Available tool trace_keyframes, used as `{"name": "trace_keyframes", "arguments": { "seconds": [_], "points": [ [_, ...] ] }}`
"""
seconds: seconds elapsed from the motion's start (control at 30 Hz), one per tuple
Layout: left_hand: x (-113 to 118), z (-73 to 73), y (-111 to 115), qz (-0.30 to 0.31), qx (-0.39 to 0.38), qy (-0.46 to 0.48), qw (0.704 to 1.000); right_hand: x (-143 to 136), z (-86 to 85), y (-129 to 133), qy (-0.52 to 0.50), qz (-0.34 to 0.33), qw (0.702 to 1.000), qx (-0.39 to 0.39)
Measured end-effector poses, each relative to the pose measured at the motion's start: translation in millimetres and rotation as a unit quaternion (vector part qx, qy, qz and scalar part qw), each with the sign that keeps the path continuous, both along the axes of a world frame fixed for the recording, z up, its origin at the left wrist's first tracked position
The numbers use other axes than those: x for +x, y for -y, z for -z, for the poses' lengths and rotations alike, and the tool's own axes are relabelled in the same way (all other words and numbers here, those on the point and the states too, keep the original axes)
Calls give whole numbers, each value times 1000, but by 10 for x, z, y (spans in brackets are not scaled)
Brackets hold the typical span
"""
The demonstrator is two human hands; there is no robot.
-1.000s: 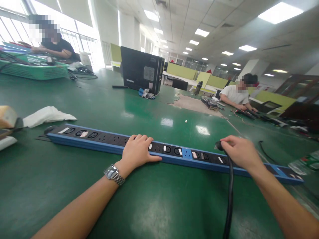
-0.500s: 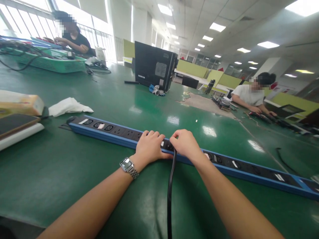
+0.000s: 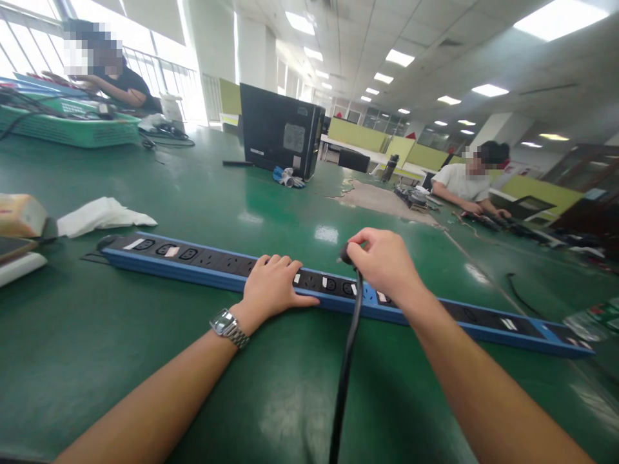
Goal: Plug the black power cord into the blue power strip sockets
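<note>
- While your left hand [image 3: 271,283] clasps the power strip [image 3: 333,301] left of its middle, thumb along the near side, your right hand [image 3: 384,264] pinches a black plug [image 3: 345,252] between thumb and fingers;
- the strip lies on the green table [image 3: 271,399] in front of you, sockets facing up; its long axis runs across your view, slanting from farther left to nearer right;
- the plug is held above the strip, apart from the sockets; its blurred front end points left and slightly down; its black cable [image 3: 342,374] drops toward you, past the strip's near side;
- beyond the strip stands a black computer case [image 3: 271,129]; white tissue [image 3: 101,216] lies near the strip's left end.
</note>
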State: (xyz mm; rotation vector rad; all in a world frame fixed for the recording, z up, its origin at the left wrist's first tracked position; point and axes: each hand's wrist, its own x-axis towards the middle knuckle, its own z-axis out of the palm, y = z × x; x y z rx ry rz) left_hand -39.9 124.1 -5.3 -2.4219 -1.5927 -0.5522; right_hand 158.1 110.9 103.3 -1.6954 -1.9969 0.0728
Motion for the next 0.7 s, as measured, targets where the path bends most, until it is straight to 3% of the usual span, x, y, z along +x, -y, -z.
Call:
{"name": "trace_keyframes", "arguments": {
  "seconds": [0.07, 0.2, 0.3, 0.43, 0.7],
  "points": [
    [-4, -6, -5, -1, -4, -2, 1000, 314, 16, 34, -8, -10, 1000, -21],
    [-6, -6, -7, -5, -14, -4, 1000, 705, 337, 74, -9, -17, 995, -99],
    [-4, -4, -5, -4, -16, -8, 1000, 729, 477, 61, 26, 6, 995, -100],
    [-1, -17, -4, -10, -22, -11, 1000, 651, 400, 22, 116, 22, 989, -89],
    [14, -49, -1, -11, -35, -13, 999, 691, 389, 92, 87, 3, 992, -93]
  ]
}}
